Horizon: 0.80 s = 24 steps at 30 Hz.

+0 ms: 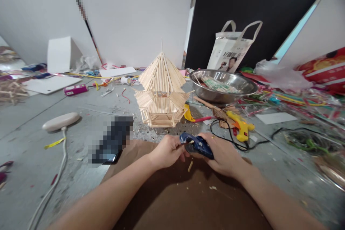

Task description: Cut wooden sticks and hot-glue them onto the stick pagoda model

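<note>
Tool: it is dark blue and rather thick, lying slantwise from 10 o'clock to 4 o'clock above the brown board (188, 201); the tool (203, 146) is the middle of my clock, and 12 points away from the person.
Right hand: the right hand (223, 154) is wrapped firmly around the tool.
Left hand: the left hand (168, 151) has bent fingers just at the 10 o'clock end of the tool; what they pinch, I cannot tell.
Stick end: a short, pale stick end (192, 141) shows against the tool.
Loose piece: a small yellowish piece of stick (190, 166) is near, at 7 o'clock; whether it lies or falls, I cannot tell.
Tower: at 11 o'clock stands the tower (162, 75) of pale sticks, with a pointed upper roof, a wider lower roof and a thin upright tip.
Glue gun: the yellow glue gun (242, 129) lies at 2 o'clock.
</note>
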Each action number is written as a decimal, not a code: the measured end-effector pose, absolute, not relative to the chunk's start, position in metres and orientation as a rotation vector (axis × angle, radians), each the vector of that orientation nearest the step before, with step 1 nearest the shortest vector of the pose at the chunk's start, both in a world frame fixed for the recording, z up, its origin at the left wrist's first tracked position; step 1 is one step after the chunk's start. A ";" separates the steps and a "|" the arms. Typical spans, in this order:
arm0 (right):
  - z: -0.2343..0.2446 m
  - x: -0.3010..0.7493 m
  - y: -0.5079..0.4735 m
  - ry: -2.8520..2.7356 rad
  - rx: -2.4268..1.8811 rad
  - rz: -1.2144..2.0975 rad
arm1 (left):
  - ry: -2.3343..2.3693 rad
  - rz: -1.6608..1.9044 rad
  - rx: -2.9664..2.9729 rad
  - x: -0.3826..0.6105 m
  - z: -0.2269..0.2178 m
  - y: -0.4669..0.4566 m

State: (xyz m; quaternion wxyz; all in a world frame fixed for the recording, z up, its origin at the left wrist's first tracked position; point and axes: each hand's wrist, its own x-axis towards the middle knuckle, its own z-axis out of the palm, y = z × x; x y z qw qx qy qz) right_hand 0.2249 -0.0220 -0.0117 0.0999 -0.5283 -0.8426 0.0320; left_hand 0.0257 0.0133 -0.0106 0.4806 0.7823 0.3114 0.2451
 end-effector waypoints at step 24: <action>-0.014 0.226 -0.021 -2.482 -1.584 0.090 | 0.714 0.597 1.764 0.024 -0.010 0.014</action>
